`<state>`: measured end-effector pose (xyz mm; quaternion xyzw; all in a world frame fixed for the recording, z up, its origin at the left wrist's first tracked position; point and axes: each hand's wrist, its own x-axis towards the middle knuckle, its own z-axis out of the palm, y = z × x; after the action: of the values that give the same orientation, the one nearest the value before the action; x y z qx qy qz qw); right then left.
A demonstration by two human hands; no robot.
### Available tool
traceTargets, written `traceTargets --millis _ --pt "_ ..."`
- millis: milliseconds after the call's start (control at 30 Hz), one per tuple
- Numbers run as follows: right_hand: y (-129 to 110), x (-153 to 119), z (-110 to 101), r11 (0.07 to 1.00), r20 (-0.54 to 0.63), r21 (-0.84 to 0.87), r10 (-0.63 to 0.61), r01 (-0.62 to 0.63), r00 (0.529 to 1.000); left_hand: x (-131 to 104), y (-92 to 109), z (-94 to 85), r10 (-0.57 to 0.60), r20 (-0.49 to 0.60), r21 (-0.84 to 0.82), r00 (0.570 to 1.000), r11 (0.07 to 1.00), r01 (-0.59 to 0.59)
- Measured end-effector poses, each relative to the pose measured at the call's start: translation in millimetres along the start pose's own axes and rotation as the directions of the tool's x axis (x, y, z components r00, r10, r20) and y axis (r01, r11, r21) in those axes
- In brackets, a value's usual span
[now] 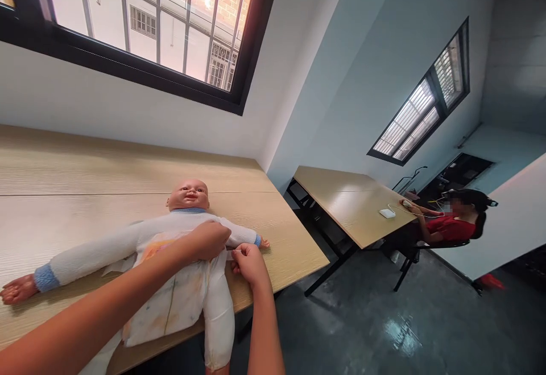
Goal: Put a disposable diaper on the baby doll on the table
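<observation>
Both forearms reach forward, left hand [210, 240] curled palm-down, right hand [249, 264] in a pinching grip beside it.

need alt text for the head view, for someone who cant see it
Two bare hands, left and right, work at the waist of a baby doll in a white suit, lying on its back on a wooden table. Behind, another person sits at a second table under a window.
</observation>
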<state>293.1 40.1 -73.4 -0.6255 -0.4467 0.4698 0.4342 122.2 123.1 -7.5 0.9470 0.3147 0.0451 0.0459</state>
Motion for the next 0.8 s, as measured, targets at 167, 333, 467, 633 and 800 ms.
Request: traceTargets --millis 167,333,467,633,800 --pt "-4.5 -1.5 1.5 1.000 0.010 0.027 0.010 -0.010 1.000 1.9 4.5 8.5 0.029 -0.034 0.029 0.999 0.999 -0.028" --pt "-11.3 -5.5 1.9 0.998 0.045 0.063 0.010 -0.013 0.999 0.0 8.9 7.5 0.104 -0.077 0.044 0.992 0.994 -0.101" --pt "-16.0 -5.6 1.3 0.997 0.081 0.081 0.000 -0.006 0.997 0.0 10.4 10.0 0.076 -0.075 0.023 0.994 0.997 -0.074" --pt "-15.5 -1.9 -0.6 0.996 0.099 0.089 -0.025 0.016 0.995 -1.2 5.0 15.9 0.026 -0.086 -0.031 0.996 0.999 -0.028" --pt "-15.4 -2.6 -0.8 0.995 0.101 0.081 -0.066 0.058 0.993 -2.2 2.6 15.6 0.009 -0.066 -0.096 0.998 0.995 -0.015"
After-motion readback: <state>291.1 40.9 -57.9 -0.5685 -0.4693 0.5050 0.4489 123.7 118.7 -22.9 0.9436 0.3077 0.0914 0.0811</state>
